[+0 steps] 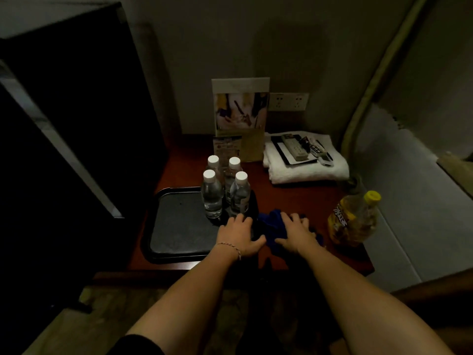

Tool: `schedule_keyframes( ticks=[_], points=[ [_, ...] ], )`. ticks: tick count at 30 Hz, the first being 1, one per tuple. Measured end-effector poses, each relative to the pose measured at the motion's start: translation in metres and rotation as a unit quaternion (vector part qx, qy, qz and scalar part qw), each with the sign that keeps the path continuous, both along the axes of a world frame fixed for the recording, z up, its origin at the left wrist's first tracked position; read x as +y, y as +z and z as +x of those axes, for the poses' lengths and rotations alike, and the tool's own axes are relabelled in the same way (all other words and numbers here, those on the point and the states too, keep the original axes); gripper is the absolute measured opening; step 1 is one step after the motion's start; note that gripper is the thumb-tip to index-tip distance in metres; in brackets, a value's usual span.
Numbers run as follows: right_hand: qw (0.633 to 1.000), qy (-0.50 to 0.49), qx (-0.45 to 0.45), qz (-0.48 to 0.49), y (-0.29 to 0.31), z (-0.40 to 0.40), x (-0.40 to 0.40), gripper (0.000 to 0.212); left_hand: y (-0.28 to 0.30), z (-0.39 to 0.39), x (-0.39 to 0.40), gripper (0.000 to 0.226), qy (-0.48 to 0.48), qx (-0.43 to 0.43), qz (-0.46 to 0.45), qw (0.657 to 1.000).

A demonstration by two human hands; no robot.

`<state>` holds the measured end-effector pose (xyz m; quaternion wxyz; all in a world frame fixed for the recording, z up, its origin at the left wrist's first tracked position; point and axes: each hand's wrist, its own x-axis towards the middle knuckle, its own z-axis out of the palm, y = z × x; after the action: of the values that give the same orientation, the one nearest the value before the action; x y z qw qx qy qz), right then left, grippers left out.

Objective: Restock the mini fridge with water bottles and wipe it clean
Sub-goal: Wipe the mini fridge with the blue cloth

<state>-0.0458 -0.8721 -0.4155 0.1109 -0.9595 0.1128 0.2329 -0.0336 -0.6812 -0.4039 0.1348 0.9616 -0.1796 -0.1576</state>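
Note:
Several clear water bottles (225, 188) with white caps stand upright at the right edge of a black tray (176, 226) on a dark red table. A blue cloth (271, 225) lies crumpled just right of the tray. My left hand (239, 235) rests flat on the tray's right edge, fingers spread, just in front of the bottles. My right hand (297, 233) lies palm down on the blue cloth, fingers apart. The black mini fridge (64, 124) stands at the left, its front dark.
A folded white towel (304, 170) with remote controls on it sits at the back right. A yellow-capped bottle of yellow liquid (354, 219) stands by the table's right edge. A leaflet stand (240, 116) leans against the back wall beside a wall socket.

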Motion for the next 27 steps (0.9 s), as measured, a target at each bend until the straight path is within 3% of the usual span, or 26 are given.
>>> schedule_keyframes(
  ticks=[5,16,22,27],
  points=[
    [0.999,0.009,-0.048,0.011,0.011,0.001,-0.007,0.040,-0.001,-0.007,0.008,0.066,0.025,0.012,0.006,1.000],
    [0.995,-0.022,-0.101,0.000,0.097,-0.065,0.031,0.046,0.068,-0.049,0.075,0.070,0.043,-0.024,0.015,0.999],
    [0.984,-0.046,-0.168,-0.027,0.172,-0.124,0.098,0.048,0.129,-0.094,0.166,0.072,0.079,-0.100,0.040,0.991],
    [0.967,-0.061,-0.246,0.028,0.229,-0.153,0.181,0.047,0.183,-0.140,0.260,0.073,0.125,-0.169,0.061,0.976]
  ],
)
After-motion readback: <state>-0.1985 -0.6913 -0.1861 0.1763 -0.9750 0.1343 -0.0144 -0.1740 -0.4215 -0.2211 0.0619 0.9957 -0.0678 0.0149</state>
